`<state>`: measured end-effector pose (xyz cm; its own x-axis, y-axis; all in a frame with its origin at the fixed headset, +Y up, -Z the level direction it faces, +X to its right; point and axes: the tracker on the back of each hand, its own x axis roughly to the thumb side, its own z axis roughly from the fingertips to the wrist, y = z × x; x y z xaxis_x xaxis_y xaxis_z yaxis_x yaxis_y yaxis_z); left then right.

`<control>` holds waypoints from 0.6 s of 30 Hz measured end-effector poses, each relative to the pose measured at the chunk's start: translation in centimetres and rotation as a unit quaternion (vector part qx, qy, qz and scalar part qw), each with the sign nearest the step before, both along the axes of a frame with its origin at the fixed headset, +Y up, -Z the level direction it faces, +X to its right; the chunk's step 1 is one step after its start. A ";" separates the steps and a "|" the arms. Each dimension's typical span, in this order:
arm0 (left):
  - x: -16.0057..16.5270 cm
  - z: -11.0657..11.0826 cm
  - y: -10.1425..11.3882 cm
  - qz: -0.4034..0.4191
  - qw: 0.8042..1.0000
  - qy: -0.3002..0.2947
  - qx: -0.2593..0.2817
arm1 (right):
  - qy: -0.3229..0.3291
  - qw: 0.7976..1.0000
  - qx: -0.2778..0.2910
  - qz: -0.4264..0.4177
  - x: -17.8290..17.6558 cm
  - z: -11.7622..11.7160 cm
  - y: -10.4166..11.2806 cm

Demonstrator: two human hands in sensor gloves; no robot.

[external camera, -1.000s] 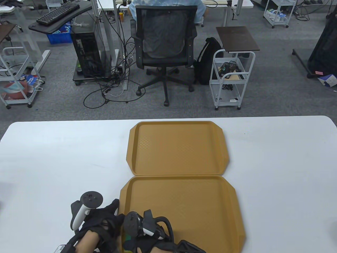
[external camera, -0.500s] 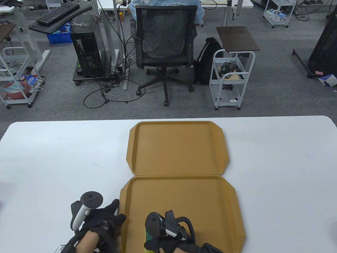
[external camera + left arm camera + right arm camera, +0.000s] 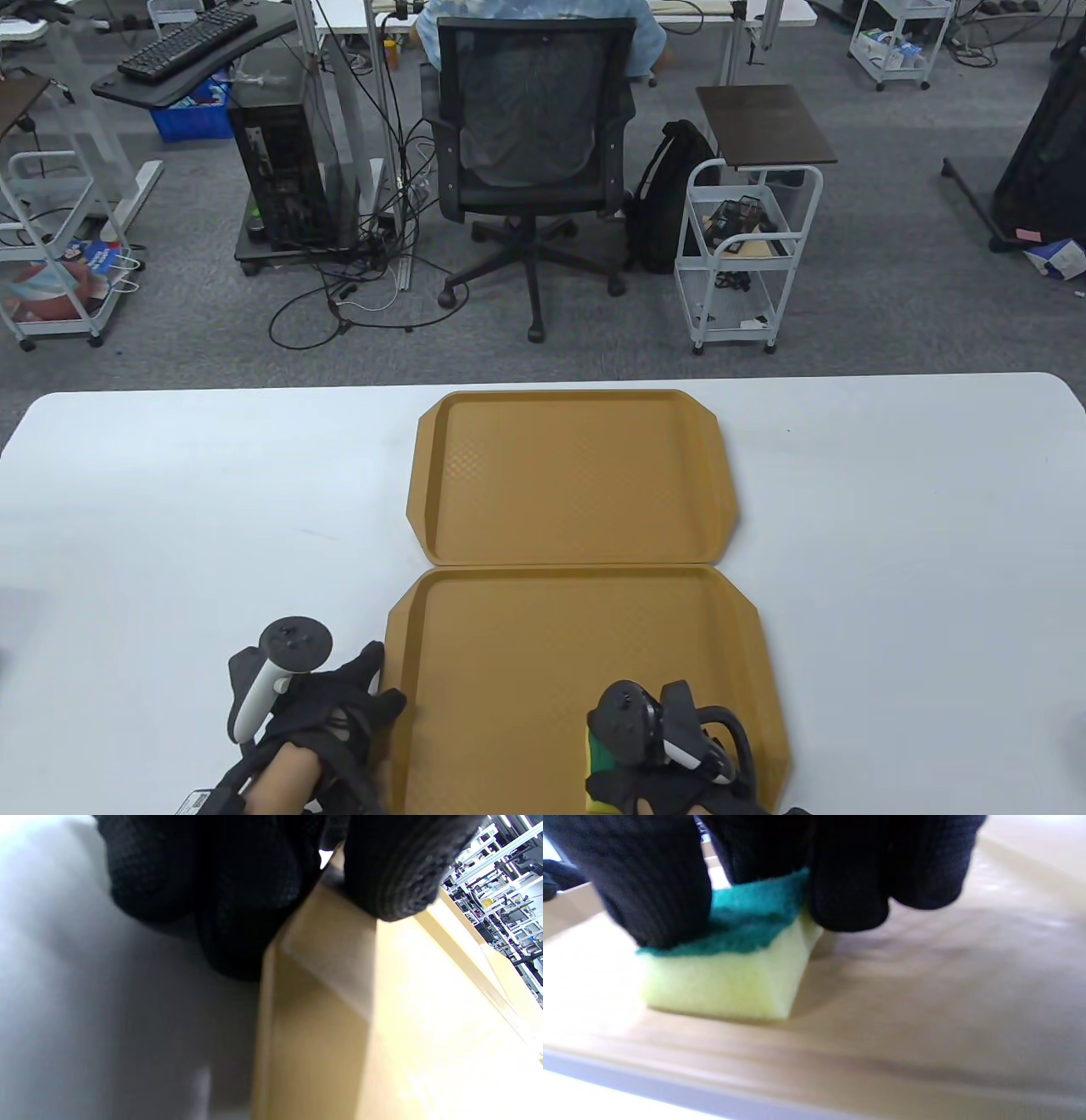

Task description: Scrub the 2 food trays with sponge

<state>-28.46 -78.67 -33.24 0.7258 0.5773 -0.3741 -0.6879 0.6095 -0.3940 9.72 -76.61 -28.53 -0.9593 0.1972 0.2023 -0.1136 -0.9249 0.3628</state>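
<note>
Right hand (image 3: 670, 755) grips the soft green-topped yellow sponge (image 3: 729, 976), squashy, best pinched at its sides, on the near tan plastic tray (image 3: 594, 645). Left hand (image 3: 331, 722) clamps that tray's stiff left rim.

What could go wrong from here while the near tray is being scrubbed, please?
The right hand presses the yellow-and-green sponge close to the near tan plastic tray's front rim, so a stroke might slip off. The trays touch, so a shove might shift the far tan tray, as the left hand steadies only the near one.
</note>
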 end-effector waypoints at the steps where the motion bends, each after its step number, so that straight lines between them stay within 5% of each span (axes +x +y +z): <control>1: 0.0 0.0 0.0 0.000 1.000 0.000 0.000 | -0.002 1.000 0.000 0.002 0.4 0.0 0.0; 9: 0.0 0.0 0.0 -0.001 1.000 0.001 0.000 | -0.044 0.998 0.006 0.040 6.0 0.4 0.5; 18: 0.0 0.0 0.0 -0.001 1.000 0.001 -0.001 | -0.040 0.996 0.031 0.077 6.9 0.9 0.7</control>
<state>-28.44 -78.67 -33.23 0.7260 0.5758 -0.3760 -0.6877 0.6102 -0.3934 16.65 -75.87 -27.68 -0.9906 0.0359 0.1318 0.0054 -0.9536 0.3009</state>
